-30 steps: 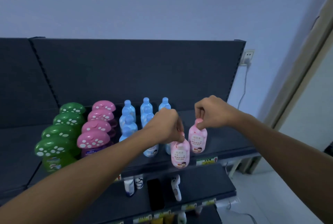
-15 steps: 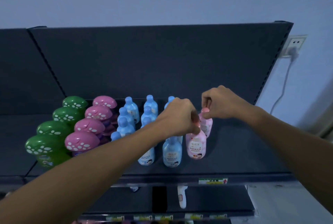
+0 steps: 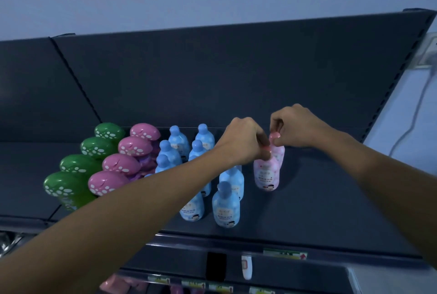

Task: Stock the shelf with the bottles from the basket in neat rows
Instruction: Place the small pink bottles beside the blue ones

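Observation:
Two pink bottles stand one behind the other on the dark shelf, right of the blue rows. My left hand pinches the cap of the nearer pink bottle. My right hand pinches the cap of the farther pink bottle, which is partly hidden behind the nearer one. Both bottles stand upright on the shelf board. Several blue bottles stand in rows to their left, partly covered by my left forearm. The basket is not in view.
Green mushroom-capped bottles and pink mushroom-capped bottles line the shelf's left part. The shelf's dark back panel rises behind. A lower shelf holds a white bottle. A wall socket with a cable is at the right.
Both hands have carried the pink bottles deeper onto the shelf, toward the back panel. The camera has come closer and tilted up.

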Tool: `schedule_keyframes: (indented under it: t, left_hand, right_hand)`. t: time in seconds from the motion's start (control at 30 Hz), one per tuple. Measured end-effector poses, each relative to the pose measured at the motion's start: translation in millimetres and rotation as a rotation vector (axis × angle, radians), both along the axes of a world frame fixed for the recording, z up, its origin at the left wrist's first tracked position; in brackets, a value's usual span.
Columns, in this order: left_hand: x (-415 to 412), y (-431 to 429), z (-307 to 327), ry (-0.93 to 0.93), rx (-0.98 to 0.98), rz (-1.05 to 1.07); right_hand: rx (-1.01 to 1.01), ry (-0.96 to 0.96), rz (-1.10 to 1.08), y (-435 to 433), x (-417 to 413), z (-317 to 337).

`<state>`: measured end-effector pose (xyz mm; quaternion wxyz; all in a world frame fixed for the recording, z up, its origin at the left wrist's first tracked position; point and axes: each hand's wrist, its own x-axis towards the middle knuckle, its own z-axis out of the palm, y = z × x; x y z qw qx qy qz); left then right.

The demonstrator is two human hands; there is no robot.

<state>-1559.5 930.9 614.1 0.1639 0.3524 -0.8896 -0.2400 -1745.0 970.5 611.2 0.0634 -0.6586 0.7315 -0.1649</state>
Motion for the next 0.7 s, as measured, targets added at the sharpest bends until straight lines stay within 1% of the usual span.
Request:
schedule_keyframes:
  t: [0.37, 0.7]
  left_hand:
    - [-11.8, -15.1, -10.2, -0.031, -0.002, 0.072]
    - [-12.9, -28.5, -17.0, -0.023, 0.008, 0.102]
  right_hand:
    - [-0.012, -0.048, -0.001, -23.7, -8.6, -8.6]
    - [0.031, -0.029, 0.041, -53.1, 0.2, -12.8]
